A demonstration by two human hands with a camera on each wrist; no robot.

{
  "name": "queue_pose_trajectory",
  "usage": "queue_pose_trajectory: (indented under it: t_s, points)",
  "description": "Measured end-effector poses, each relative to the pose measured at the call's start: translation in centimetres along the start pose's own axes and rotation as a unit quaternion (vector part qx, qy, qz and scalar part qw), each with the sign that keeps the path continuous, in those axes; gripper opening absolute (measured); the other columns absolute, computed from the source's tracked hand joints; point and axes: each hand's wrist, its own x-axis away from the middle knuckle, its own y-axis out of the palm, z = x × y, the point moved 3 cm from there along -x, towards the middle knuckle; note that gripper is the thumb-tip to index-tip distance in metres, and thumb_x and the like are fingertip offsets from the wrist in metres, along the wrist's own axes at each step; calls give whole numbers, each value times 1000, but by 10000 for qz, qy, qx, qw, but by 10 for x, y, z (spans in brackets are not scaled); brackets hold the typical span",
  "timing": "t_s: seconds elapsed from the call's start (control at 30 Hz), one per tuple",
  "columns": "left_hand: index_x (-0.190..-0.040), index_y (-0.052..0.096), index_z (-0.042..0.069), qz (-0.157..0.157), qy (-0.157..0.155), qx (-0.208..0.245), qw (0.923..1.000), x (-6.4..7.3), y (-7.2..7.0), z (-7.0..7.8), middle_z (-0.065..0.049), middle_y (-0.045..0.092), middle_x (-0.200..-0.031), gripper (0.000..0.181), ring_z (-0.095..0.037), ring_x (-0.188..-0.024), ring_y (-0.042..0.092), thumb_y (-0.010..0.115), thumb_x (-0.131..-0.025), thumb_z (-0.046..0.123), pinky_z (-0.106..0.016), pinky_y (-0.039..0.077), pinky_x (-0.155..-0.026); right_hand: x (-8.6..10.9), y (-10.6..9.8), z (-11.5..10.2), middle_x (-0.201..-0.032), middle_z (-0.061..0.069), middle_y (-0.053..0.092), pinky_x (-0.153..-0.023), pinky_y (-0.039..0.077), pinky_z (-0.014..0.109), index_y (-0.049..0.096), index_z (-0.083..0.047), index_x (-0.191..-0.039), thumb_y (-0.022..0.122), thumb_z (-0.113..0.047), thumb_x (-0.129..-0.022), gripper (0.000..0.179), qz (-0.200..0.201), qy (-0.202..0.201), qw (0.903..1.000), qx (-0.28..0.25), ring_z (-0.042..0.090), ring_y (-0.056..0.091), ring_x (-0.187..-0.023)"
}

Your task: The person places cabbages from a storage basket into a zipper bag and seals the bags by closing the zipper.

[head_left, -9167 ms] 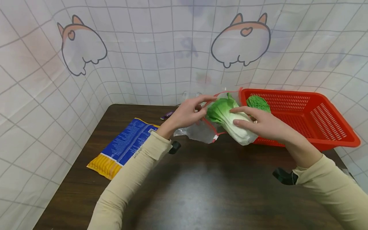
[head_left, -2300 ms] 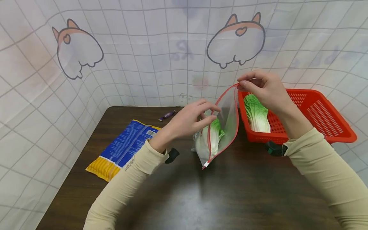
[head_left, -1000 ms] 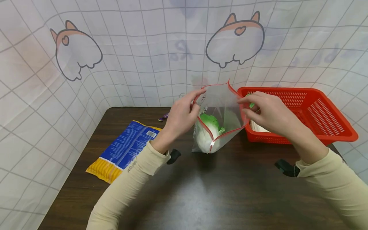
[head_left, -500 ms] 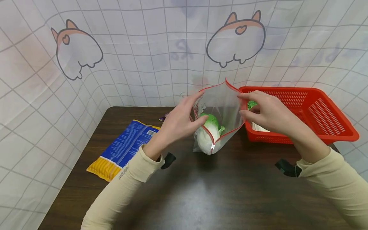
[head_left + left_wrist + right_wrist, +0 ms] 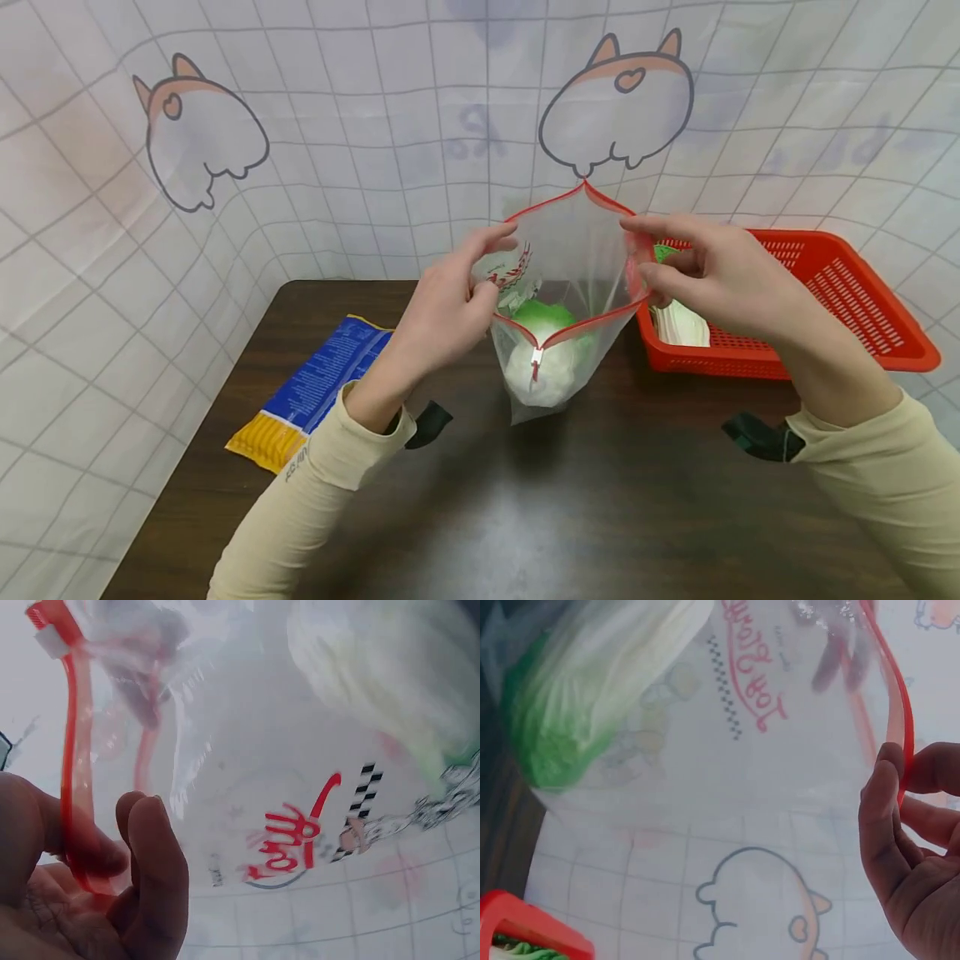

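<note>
A clear zip bag (image 5: 570, 250) with a red rim hangs between both hands, its mouth spread wide. Inside lies a leafy cabbage (image 5: 545, 367), white stalk low and toward me, green leaves behind. My left hand (image 5: 442, 308) pinches the left rim between thumb and fingers; the left wrist view shows the red zip strip (image 5: 75, 765) between them. On the opposite side my right hand (image 5: 720, 267) pinches the other rim, as the right wrist view confirms. A white slider (image 5: 537, 355) sits at the rim's near corner. I cannot tell whether the bag's bottom touches the table.
The red basket (image 5: 847, 362) stands at the right, with another cabbage (image 5: 681, 325) in its left end, partly behind my right hand. A blue and yellow packet (image 5: 315, 383) lies at the left of the dark table (image 5: 600, 517). A patterned cloth rises behind.
Earlier, my right hand held the cabbage above the bag; now the cabbage is inside. In the last half second, both hands have pulled the rims apart and raised the bag; the left moved left.
</note>
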Motion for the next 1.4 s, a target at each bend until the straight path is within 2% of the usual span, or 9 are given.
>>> queue_pose_trajectory:
  t_s: [0.17,0.3,0.43,0.53,0.67,0.77,1.0,1.27,1.4]
  points:
    - [-145,43,13,-298,-197,92,9993,-9,1,-5,1,58,-134,59,-14,-42,46,37,-90,-5,-29,39,-45,-11,7,0,-114,6,56,-54,46,21,53,-13,-140,58,-11,-97,44,-28,-76,10000,27,15,64,-68]
    - [-146,42,7,28,376,-570,9977,-16,8,-18,-3,57,-137,60,-16,-49,39,40,-88,-10,-28,37,-50,-20,21,11,-113,8,57,-64,49,14,55,-7,-138,59,-4,-94,45,566,-731,9944,515,12,64,-68]
    - [-142,46,7,1006,1381,-1679,9709,-12,15,-32,-6,58,-135,61,-21,-55,38,44,-84,-11,-32,35,-48,-23,39,30,-110,11,59,-70,45,8,57,-2,-135,61,4,-90,45,1577,-1483,9734,744,16,63,-73]
    - [-141,49,10,1293,1559,-1957,9595,-1,29,-49,-5,56,-138,60,-19,-51,36,46,-84,-9,-31,33,-42,-25,60,53,-109,13,58,-72,49,14,56,0,-133,62,5,-89,45,1575,-1342,9759,690,20,67,-78]
    - [-141,50,11,1128,1295,-1690,9705,14,54,-73,-2,50,-145,61,-12,-46,27,47,-84,-9,-26,26,-40,-27,85,80,-111,17,57,-69,56,34,52,2,-137,61,1,-91,46,996,-659,9911,591,26,69,-79]
    - [-141,51,12,1144,1184,-1376,9767,18,67,-81,-2,48,-146,57,-10,-48,32,50,-87,-6,-24,26,-41,-25,92,89,-115,20,56,-69,56,43,51,3,-138,60,-1,-92,47,1007,-402,9932,432,29,69,-80]
    - [-146,44,13,842,886,-1070,9867,18,77,-76,-2,45,-149,61,-7,-58,48,66,-90,12,-24,35,-42,-13,94,93,-114,18,56,-65,51,23,53,3,-136,63,1,-91,46,1318,-327,9902,341,26,69,-78]
    - [-145,47,16,768,579,-689,9930,16,72,-74,0,57,-131,64,-11,-51,32,48,-86,-6,-26,25,-46,-3,95,93,-110,16,56,-63,46,12,54,1,-135,65,1,-90,46,1340,-204,9906,204,25,69,-79]
    - [-145,48,13,603,614,-366,9956,15,76,-78,-4,59,-106,62,-12,-52,30,47,-87,-8,-27,26,-50,0,97,96,-108,15,55,-64,45,10,54,2,-134,64,1,-91,45,1341,-220,9907,95,24,69,-79]
